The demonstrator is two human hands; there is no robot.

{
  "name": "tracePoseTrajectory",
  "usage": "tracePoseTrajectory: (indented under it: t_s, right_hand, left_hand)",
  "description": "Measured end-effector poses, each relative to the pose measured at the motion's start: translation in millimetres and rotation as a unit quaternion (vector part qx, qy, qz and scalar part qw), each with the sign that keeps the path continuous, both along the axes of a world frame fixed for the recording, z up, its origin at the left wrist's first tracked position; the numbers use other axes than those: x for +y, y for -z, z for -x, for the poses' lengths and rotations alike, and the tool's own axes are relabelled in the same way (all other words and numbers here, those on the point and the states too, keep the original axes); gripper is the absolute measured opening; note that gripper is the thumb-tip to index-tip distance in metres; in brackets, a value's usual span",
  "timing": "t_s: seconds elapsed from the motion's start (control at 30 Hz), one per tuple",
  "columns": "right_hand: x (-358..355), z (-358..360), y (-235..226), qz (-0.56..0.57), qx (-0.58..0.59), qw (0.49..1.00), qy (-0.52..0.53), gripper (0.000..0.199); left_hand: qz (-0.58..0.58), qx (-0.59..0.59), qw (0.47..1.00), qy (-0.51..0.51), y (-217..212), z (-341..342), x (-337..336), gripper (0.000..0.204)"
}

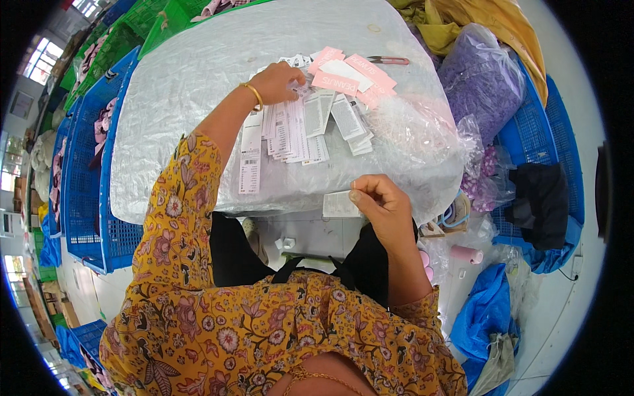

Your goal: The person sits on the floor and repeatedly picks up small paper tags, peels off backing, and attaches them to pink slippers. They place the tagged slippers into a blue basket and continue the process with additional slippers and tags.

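Note:
My left hand [279, 82] is at the upper end of a spread of long white printed care labels [290, 135]. Its fingers are bent, with a gap between thumb and forefinger, and touch or hover just above the labels. Nearer to me, at the table's front edge, my right hand [383, 201] pinches a small white label [340, 204] between thumb and fingers. More white labels [350, 120] lie fanned out right of the long ones. Beyond them are pink cards [337, 81] and a white card [345, 71] lying among them.
Small thread snips [388, 60] lie behind the cards. Clear plastic bags [416, 132] cover the table's right side, which has a plastic-covered top [178, 119]. Blue crates [122, 231] stand at left; at right, a bag of purple items [479, 79] rests by another blue crate [528, 142].

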State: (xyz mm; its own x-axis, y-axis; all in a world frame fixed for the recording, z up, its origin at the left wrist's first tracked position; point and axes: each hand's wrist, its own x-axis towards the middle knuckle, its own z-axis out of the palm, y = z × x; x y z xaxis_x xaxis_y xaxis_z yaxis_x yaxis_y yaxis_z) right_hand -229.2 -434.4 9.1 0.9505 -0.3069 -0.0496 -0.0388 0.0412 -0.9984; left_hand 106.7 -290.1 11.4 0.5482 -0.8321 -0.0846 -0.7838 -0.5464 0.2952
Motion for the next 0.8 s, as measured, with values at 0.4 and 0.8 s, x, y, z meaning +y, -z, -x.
tracePoseTrajectory:
  t_s: [0.4,0.8]
  right_hand:
    - [4,14,2,-0.014,0.003,1.0,0.022,0.014]
    - [13,3,-14,-0.059,-0.022,0.998,0.03,0.016]
  left_hand:
    - [-0.046,0.099,0.993,-0.036,-8,-26,-13,0.022]
    - [0.353,0.156,0.91,-0.149,-25,42,23,0.025]
